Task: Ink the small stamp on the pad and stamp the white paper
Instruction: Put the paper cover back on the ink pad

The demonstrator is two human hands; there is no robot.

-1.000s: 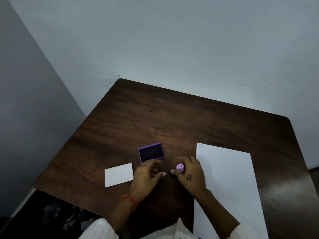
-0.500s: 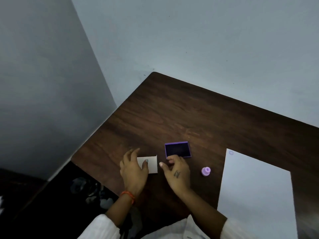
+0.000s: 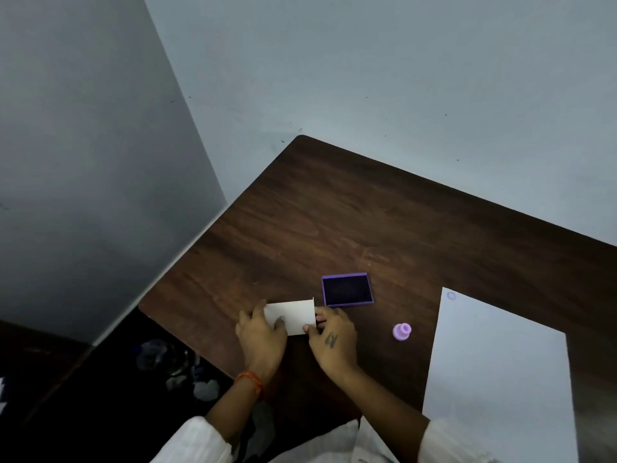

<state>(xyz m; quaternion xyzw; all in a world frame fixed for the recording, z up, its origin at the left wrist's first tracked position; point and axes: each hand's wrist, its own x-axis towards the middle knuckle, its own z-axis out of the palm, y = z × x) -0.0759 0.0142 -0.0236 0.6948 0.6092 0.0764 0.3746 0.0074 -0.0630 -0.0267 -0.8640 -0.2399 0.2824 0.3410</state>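
A small lilac stamp [image 3: 402, 331] stands alone on the dark wooden table [image 3: 334, 222], free of both hands. The open purple ink pad [image 3: 347, 289] with its dark surface lies a little behind and left of the stamp. The large white paper [image 3: 494, 365] lies at the right, with one faint round print [image 3: 451, 296] near its far left corner. My left hand [image 3: 260, 332] and my right hand [image 3: 332, 339] both hold a small white card-like lid [image 3: 293, 317], one at each end, just in front of the pad.
Grey walls meet in a corner behind the table. The table's left edge runs close to my left hand, with a dark floor and some clutter [image 3: 173, 365] below it. White sleeves show at the bottom.
My right hand let go of the stamp, which now stands on the table, and moved left. Both hands took hold of the white lid and lifted it toward the pad. The view swung left.
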